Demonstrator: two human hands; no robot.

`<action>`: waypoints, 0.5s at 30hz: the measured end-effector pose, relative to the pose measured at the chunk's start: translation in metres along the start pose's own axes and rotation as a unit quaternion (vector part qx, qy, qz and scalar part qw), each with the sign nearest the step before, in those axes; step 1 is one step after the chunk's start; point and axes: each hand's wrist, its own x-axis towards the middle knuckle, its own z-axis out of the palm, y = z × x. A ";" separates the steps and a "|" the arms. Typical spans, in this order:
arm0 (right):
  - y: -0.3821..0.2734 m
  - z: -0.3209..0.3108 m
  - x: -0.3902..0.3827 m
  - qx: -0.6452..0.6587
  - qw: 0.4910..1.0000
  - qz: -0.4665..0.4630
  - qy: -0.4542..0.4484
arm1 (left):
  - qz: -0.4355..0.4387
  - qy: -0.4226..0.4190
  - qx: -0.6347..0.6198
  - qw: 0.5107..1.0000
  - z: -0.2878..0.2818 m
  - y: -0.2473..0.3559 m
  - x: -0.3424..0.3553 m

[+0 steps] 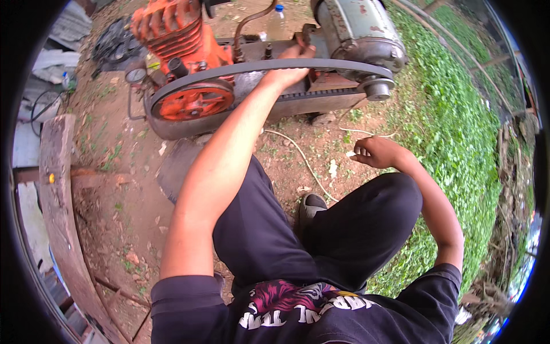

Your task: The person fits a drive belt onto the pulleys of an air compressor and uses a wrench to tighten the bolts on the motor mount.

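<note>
My left hand [292,63] reaches over the black belt [240,70] of an air compressor to a dark metal bracket [306,35] beside the grey motor [349,31]. Its fingers are curled there, partly hidden, on something small I cannot make out. The belt runs round the red flywheel [196,102] and the motor pulley [378,87]. The red finned pump [175,37] sits left of a bent metal pipe [243,28]. My right hand [375,152] hangs above the ground near my raised right knee, fingers loosely bent and apart, holding nothing.
A weathered plank [57,189] and corrugated sheets are at my left. A pale cord [298,155] lies on the dirt. Plants [447,172] and branches line the right. A capped plastic bottle [277,23] stands behind the compressor, and a black bag [117,43] lies behind it at left.
</note>
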 end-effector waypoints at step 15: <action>-0.178 -0.025 0.116 -0.109 0.931 -0.348 -0.024 | -0.039 -0.099 0.330 0.938 -0.117 0.067 -0.167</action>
